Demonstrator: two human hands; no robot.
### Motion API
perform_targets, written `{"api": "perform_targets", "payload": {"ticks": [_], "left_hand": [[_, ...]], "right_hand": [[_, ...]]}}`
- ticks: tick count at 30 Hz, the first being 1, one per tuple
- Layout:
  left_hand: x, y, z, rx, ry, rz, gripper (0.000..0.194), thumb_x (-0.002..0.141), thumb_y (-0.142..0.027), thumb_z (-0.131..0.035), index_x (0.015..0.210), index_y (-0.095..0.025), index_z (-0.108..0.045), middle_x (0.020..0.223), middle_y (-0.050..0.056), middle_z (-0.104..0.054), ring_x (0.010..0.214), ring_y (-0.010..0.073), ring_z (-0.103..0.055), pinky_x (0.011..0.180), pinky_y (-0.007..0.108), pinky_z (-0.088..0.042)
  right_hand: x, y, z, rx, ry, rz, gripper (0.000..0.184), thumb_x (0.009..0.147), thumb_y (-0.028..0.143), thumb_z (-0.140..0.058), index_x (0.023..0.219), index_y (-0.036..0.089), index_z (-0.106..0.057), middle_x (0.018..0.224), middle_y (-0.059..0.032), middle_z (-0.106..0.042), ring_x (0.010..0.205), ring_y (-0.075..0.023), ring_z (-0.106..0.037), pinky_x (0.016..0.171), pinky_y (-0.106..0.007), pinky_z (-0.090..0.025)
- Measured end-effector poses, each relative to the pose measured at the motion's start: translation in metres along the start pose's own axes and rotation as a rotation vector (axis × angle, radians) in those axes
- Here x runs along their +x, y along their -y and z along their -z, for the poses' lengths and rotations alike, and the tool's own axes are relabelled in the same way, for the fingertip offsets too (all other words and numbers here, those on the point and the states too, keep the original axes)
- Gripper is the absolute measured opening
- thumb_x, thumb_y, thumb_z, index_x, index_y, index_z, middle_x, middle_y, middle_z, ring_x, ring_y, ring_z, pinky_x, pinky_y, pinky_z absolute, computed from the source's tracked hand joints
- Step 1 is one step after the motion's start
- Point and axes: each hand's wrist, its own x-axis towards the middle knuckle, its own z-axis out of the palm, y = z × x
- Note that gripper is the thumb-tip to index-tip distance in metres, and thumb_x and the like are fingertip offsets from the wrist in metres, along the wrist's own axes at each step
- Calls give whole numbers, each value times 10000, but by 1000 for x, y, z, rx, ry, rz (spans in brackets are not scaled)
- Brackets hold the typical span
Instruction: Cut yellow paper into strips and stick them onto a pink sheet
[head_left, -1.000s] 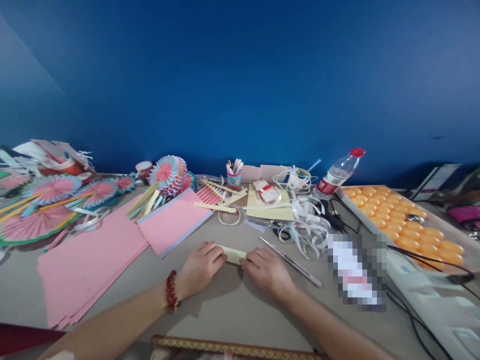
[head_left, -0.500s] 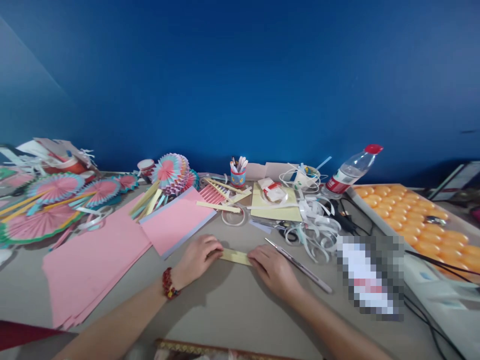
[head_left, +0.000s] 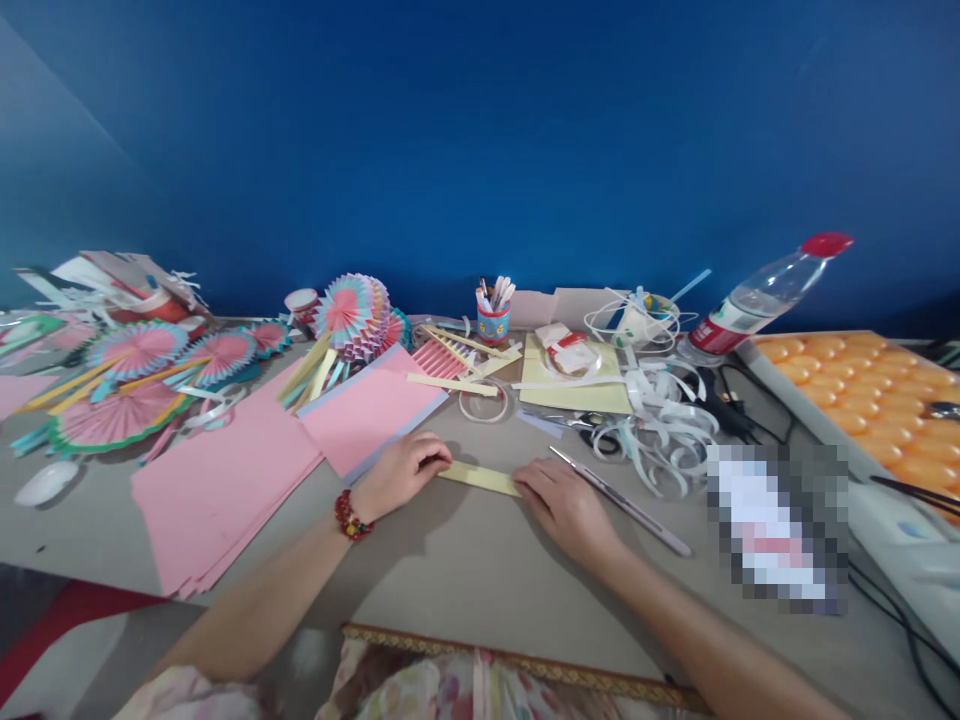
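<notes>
A narrow pale yellow paper strip lies low over the grey table between my two hands. At its left end, my left hand is closed in a pinch, thumb and fingertips together on the paper. My right hand has its curled fingers on the strip's right end, pressing it down; the fingertips partly cover that end. Just beyond my right hand lies a slim silver craft knife, its blade pointing away from me. Pink paper sheets and a pink sheet with a lilac border are left of my hands.
Folded paper fans fill the left side. A pen cup stands at the back. Curled white strips, a tilted plastic bottle and an orange bumpy pad are at right. Cables run along the right edge.
My view has tilted down and shifted left, showing more of the table's front edge and my clothing. My hands are slightly farther apart along the strip, so more of it shows between them.
</notes>
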Motion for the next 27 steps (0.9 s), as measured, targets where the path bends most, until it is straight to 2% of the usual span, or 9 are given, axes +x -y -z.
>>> {"api": "perform_targets", "payload": {"ticks": [11,16,21,27], "left_hand": [[1,2,-3,69,-24,11,215,1009,-276,-473,921,-194,-652,915,29,-636,851,173,-608,784,279,-448],[0,1,4,92,67,-42,185,987,-339,-529,1024,-203,-650,967,37,-654,874,184,-609,803,290,-456],[-1,-4,7,113,134,-68,189,991,-318,-519,910,-199,-641,872,20,-664,832,181,-609,797,296,-436],[-4,-12,2,120,80,-25,181,1001,-234,-483,913,-203,-638,885,17,-679,847,183,-614,795,296,-423]], "right_hand": [[4,-1,1,12,9,-40,225,1006,205,-404,906,204,-605,853,-63,-663,797,-206,-610,732,-321,-454],[4,-3,2,33,9,-24,232,1012,220,-404,914,205,-613,853,-64,-664,806,-205,-614,730,-321,-457],[0,-7,1,68,-1,18,197,1014,266,-448,1006,198,-632,915,-73,-686,864,-211,-615,790,-342,-472],[1,-3,0,43,24,-10,254,1026,257,-406,961,193,-643,868,-72,-670,822,-206,-604,749,-329,-467]]}}
